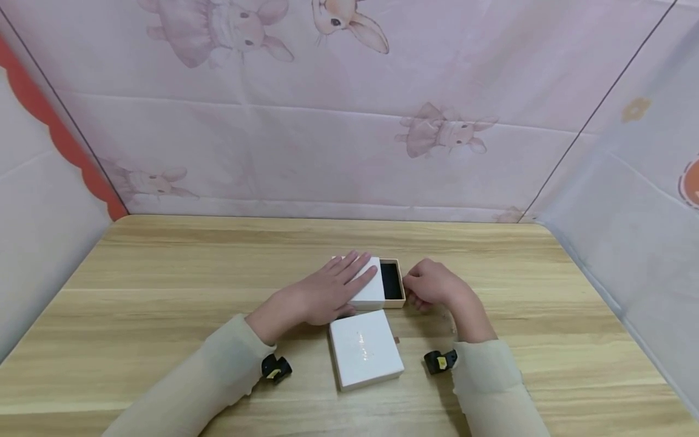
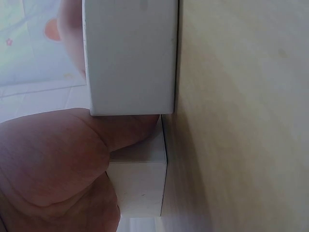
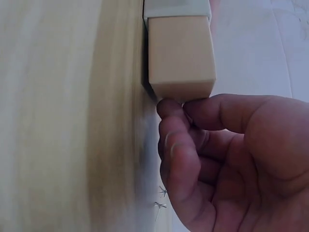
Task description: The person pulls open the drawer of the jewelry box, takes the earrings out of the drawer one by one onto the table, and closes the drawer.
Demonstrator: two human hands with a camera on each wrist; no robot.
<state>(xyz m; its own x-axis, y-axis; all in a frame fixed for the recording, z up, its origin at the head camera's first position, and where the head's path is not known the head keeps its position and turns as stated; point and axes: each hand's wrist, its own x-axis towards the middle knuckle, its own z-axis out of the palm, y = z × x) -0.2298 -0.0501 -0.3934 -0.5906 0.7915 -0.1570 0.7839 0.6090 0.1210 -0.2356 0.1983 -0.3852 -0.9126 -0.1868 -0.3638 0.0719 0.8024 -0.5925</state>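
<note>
A white drawer box lies on the table, its white sleeve point(image 1: 369, 296) partly off the tan inner drawer point(image 1: 403, 285), which shows a black lining. My left hand point(image 1: 333, 290) rests flat over the sleeve with fingers stretched across its top; in the left wrist view its thumb point(image 2: 130, 133) lies down along the side. At the drawer's right end, my right hand point(image 1: 434, 284) pinches with thumb and forefinger. Their tips meet right at the tan end face point(image 3: 182, 50), on a small pull tab mostly hidden by the fingers. The other right fingers are curled in.
Nearer to me, a second white box point(image 1: 366, 350) with faint lettering lies closed, slightly turned, a brown ribbon tab point(image 1: 397, 340) at its right side. Small silvery star-like bits point(image 3: 161, 199) show beyond the right hand. A printed cloth point(image 1: 327, 164) walls off the table's back.
</note>
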